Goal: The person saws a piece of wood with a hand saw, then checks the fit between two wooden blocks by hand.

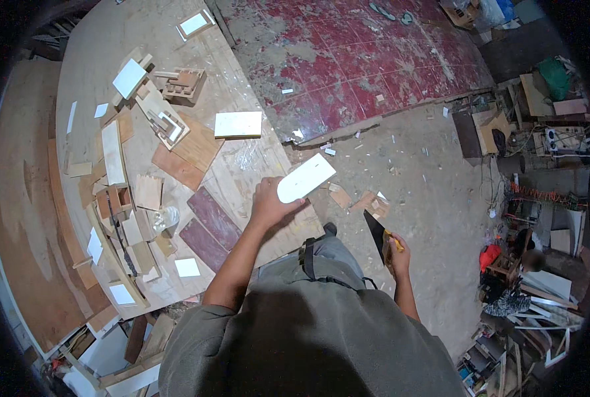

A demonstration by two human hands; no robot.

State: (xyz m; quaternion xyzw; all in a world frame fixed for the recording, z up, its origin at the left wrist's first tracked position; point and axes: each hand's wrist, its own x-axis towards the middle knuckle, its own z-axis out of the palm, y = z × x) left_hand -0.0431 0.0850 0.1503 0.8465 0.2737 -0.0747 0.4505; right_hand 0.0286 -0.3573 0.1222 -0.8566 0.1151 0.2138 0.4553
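Observation:
My left hand [268,204] holds a white, flat board piece with a rounded end [306,177], lifted just past the right edge of the plywood worktable [96,53]. Lower and further right, beside my raised knee, my right hand [397,255] grips a yellow-handled tool with a broad dark blade [376,231] that points up toward the white piece. The blade and the piece are apart. My grey trouser leg and dark shoe [330,229] show between the two hands.
The worktable carries several wood offcuts, white panels [238,124], two dark red boards [213,217] and small wooden frames [184,83]. Beyond lie a worn red tiled floor [354,59] and grey concrete with scraps [371,202]. Cluttered tools and boards crowd the right side [540,284].

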